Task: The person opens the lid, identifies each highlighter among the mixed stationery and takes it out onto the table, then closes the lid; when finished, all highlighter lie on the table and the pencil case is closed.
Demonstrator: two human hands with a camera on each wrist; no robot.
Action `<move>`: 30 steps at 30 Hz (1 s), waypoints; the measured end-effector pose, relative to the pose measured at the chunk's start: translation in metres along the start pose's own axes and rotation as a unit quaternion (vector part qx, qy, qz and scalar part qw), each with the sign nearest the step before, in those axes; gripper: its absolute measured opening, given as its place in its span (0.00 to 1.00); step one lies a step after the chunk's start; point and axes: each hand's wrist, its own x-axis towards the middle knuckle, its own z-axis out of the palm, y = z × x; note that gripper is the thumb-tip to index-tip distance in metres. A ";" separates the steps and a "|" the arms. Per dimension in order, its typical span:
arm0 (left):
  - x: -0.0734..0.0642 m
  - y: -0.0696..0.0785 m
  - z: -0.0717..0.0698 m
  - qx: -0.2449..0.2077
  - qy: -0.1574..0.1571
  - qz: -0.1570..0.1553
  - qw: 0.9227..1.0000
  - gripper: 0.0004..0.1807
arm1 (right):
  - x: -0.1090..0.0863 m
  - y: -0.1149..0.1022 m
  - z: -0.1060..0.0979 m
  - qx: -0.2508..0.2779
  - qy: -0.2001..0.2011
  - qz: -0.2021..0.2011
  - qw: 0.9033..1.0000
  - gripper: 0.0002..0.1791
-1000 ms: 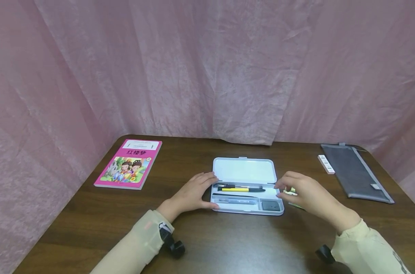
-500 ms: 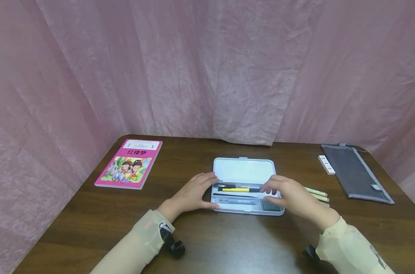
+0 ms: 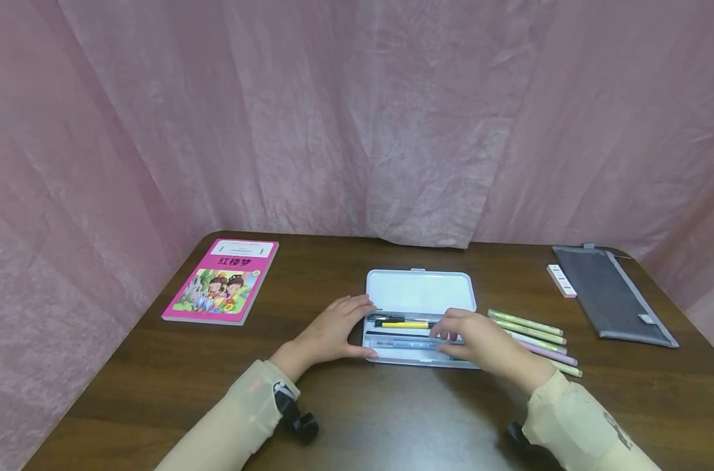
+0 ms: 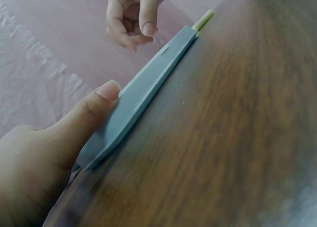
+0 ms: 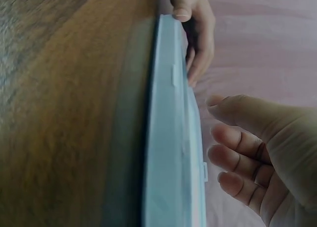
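Note:
A pale blue pencil case (image 3: pixel 421 290) lies on the table with its lid folded back. My left hand (image 3: pixel 330 332) holds its left end, the thumb (image 4: pixel 94 105) at the near edge and the fingers towards the hinge side. Inside are a yellow-and-black pen (image 3: pixel 405 325), dark pens behind it and a clear bluish pen-like item (image 3: pixel 406 343) in the front compartment. Over the right part of the case hovers my right hand (image 3: pixel 483 343), fingers loosely bent and nothing between them. It covers the grey block seen earlier in the right compartment.
Several pastel markers (image 3: pixel 533 330) lie right of the case, partly behind my right wrist. Farther right are a small white box (image 3: pixel 561 280) and a grey mesh pouch (image 3: pixel 612 297). A pink book (image 3: pixel 224 282) lies at the left; a pink curtain (image 3: pixel 357 131) hangs behind the table.
My right hand has moved left from the case's right end to above its inside, uncovering the pastel markers. The left hand stays on the case's left end.

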 end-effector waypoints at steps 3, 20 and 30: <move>0.000 0.000 0.000 0.000 0.006 0.001 1.000 0.48 | 0.001 0.001 0.004 0.000 0.001 -0.013 1.000 0.09; -0.002 0.001 0.000 -0.004 0.011 0.001 1.000 0.48 | 0.007 -0.001 0.016 -0.043 -0.005 -0.014 0.999 0.08; -0.002 0.001 0.000 -0.006 0.010 -0.001 1.000 0.48 | 0.009 -0.002 0.022 -0.081 0.002 -0.017 0.997 0.07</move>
